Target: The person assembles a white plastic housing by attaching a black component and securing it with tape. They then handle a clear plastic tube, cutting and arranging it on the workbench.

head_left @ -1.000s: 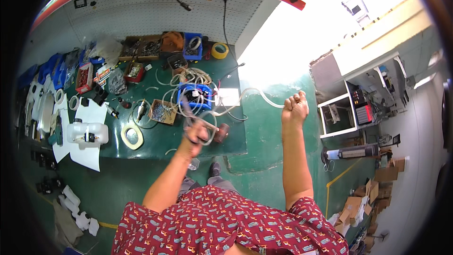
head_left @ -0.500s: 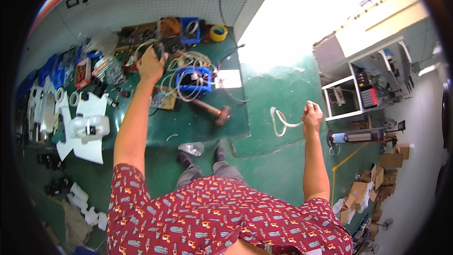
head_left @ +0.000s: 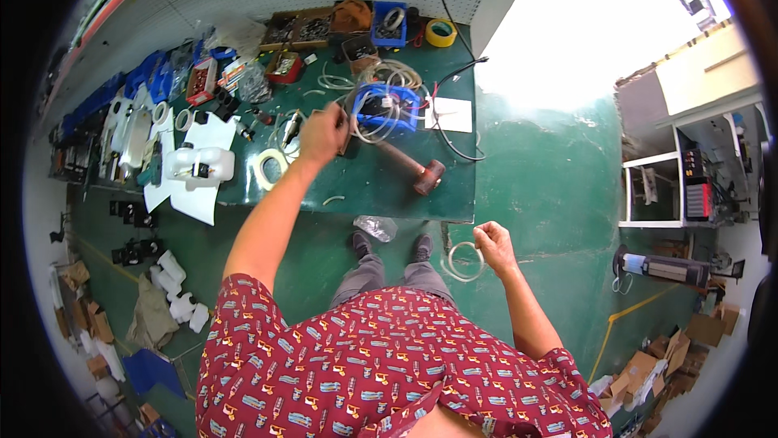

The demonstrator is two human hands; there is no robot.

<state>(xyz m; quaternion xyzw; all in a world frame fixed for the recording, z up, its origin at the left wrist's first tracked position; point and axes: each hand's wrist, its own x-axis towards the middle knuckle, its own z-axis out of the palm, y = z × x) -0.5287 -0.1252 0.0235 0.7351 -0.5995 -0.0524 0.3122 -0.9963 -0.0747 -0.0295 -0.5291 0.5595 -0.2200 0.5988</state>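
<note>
My right hand (head_left: 494,247) is off the bench's right front corner, its fingers pinched on a clear tube (head_left: 463,277) that hangs in a loop over the floor. My left hand (head_left: 322,135) is above the bench, left of a blue bin (head_left: 409,119) with clear hoses looped over it. The left fingers are curled; what they hold, if anything, I cannot make out. A hammer (head_left: 428,176) lies on the bench just right of that hand. Beside my left forearm rests an off-white tape roll (head_left: 263,176).
The green bench (head_left: 381,205) ends at its right edge by a black cable (head_left: 455,151) and white paper (head_left: 452,114). A white tank (head_left: 203,164) stands at left. Behind are a yellow tape roll (head_left: 440,33) and parts trays. A white frame (head_left: 651,161) stands at right.
My left hand has come back from the rear of the bench toward the blue bin. My right hand has come inward and lower with the tube. The view has shifted left.
</note>
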